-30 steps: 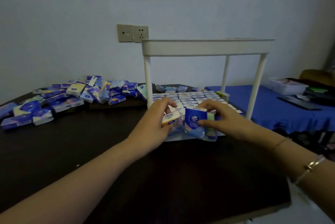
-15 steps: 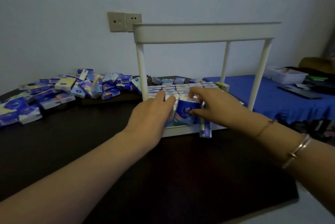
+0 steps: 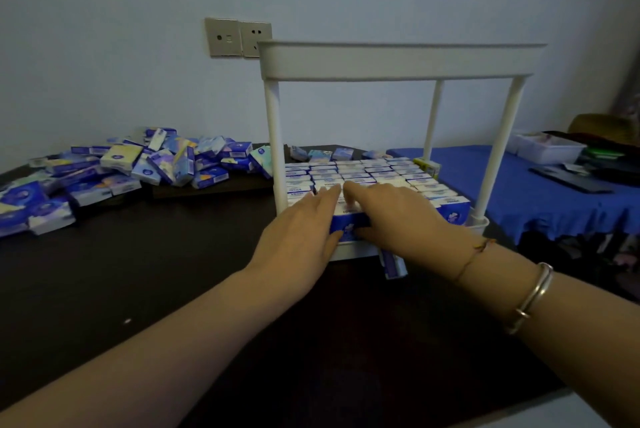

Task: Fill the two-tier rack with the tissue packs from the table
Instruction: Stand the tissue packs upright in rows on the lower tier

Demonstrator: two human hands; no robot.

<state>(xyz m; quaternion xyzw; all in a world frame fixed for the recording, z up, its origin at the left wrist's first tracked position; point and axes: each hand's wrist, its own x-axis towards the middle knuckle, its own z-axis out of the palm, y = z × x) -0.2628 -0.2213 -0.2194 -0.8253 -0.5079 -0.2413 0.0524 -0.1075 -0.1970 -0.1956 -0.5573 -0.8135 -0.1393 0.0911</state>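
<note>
The white two-tier rack (image 3: 398, 60) stands on the dark table (image 3: 173, 272). Rows of upright tissue packs (image 3: 377, 173) fill its lower tier; the upper tier's inside is hidden. My left hand (image 3: 301, 233) and my right hand (image 3: 394, 216) lie side by side with straight fingers on the front row. They press on a blue pack (image 3: 348, 225) at the front edge. Another blue pack (image 3: 393, 263) leans outside the rack against its front, under my right wrist. A loose pile of tissue packs (image 3: 138, 168) lies at the far left of the table.
A few packs (image 3: 322, 153) sit behind the rack near the wall with sockets (image 3: 239, 38). To the right is a blue-covered surface (image 3: 540, 192) with a white tray (image 3: 550, 147) and dark items. The table's near edge runs at the lower right.
Both hands have moved from holding packs in front of the rack to lying flat on the front row. The packs now sit in the lower tier. One pack has dropped in front of the rack.
</note>
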